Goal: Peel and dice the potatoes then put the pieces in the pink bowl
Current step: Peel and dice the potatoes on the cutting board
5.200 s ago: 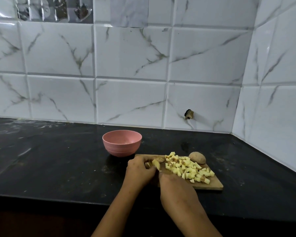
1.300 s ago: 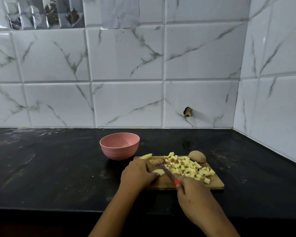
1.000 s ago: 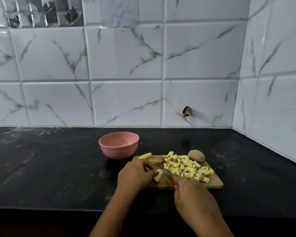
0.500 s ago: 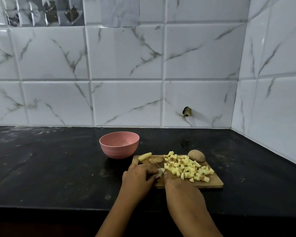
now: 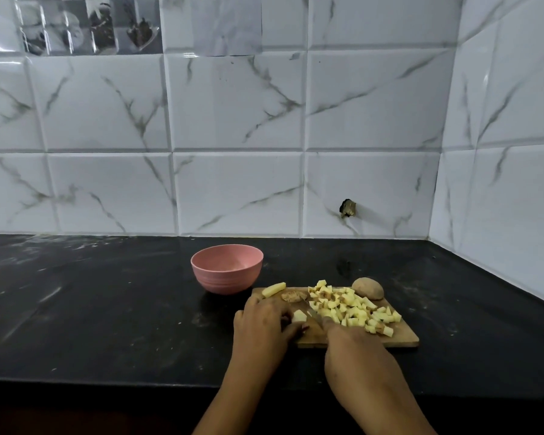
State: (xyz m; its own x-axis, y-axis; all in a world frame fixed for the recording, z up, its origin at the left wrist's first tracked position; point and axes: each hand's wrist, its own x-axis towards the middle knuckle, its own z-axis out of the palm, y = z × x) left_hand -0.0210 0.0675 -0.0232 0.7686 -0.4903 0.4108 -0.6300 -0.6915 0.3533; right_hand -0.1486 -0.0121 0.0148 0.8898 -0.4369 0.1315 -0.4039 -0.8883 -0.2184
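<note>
A wooden cutting board [image 5: 399, 335] lies on the black counter with a heap of diced potato [image 5: 349, 307] spread over its middle and right. My left hand [image 5: 263, 328] pins a pale potato piece [image 5: 299, 316] at the board's left end. My right hand [image 5: 355, 350] grips a knife [image 5: 315, 316] whose blade rests against that piece; the handle is hidden in my fist. A potato strip [image 5: 274, 289] and a scrap of peel [image 5: 291, 296] lie at the far left corner. A whole unpeeled potato [image 5: 367, 288] sits at the far right corner. The pink bowl [image 5: 226, 267] stands empty behind and left of the board.
The black counter [image 5: 91, 309] stretches wide to the left and ends at a front edge just below my wrists. White marble tiled walls [image 5: 233, 136] close off the back and the right side, meeting in a corner at the far right.
My left hand let go of one piece and took hold of another near the board's left end. The knife swung from lifted and angled to down against the piece. A strip was set at the far corner.
</note>
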